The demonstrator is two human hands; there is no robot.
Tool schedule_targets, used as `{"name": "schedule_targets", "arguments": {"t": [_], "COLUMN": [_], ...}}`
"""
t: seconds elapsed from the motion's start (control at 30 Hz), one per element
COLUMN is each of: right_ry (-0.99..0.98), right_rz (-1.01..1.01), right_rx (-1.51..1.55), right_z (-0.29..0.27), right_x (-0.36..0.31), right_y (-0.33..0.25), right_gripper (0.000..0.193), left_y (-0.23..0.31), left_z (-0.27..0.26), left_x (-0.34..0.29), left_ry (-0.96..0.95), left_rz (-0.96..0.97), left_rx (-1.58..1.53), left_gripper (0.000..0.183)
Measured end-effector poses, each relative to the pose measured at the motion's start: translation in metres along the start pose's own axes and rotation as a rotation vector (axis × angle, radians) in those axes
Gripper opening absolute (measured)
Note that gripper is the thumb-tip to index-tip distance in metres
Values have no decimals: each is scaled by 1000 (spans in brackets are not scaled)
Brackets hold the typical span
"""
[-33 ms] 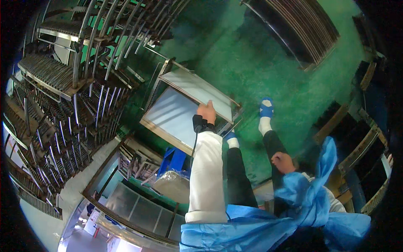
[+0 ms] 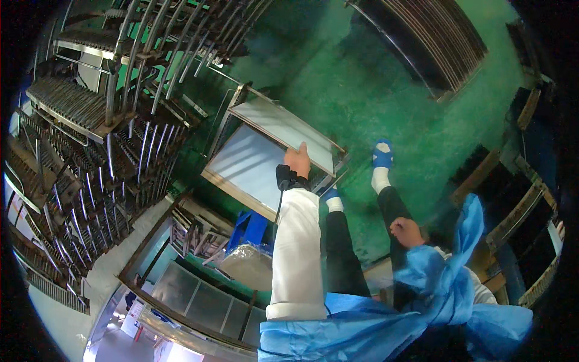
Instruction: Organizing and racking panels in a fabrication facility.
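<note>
My left hand (image 2: 297,160), in a white sleeve with a black band at the wrist, is closed on the near edge of a white panel (image 2: 286,130). Its thumb lies over that edge, and the other fingers are mostly hidden. Just below, a pale bluish sheet (image 2: 250,163) with striped shadows lies in a wood-edged frame (image 2: 238,196). Metal bars of a rack (image 2: 218,130) flank both. Near my right thigh, my right hand (image 2: 407,232) is curled closed, and nothing shows in it. It touches neither panel nor rack.
Tall metal racks (image 2: 72,108) with many rods crowd the left. A curved stack of racks (image 2: 431,36) stands on the green floor (image 2: 325,66) ahead. Dark racks (image 2: 512,211) line the right. A blue plastic piece (image 2: 247,232) and a plastic-wrapped bundle (image 2: 247,265) sit beside my left forearm.
</note>
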State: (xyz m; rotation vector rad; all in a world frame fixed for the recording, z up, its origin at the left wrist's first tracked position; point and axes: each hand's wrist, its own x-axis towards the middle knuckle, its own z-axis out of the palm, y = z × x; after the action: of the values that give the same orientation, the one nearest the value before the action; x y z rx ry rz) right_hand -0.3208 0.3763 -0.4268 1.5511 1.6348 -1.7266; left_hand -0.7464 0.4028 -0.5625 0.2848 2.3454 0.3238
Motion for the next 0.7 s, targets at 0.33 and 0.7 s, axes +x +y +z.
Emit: {"name": "schedule_targets", "arguments": {"t": [0.33, 0.7], "right_ry": [9, -48], "right_rz": [-17, -22], "right_rx": [19, -9], "right_z": [-9, 19], "right_x": [-3, 5], "right_y": [-1, -29], "right_gripper": [7, 6], "left_y": [-15, -217], "left_z": [-28, -79], "left_x": [-29, -58], "left_ry": [-89, 352], "left_rz": [-57, -20], "left_rx": [-414, 225], "left_gripper": [37, 42]}}
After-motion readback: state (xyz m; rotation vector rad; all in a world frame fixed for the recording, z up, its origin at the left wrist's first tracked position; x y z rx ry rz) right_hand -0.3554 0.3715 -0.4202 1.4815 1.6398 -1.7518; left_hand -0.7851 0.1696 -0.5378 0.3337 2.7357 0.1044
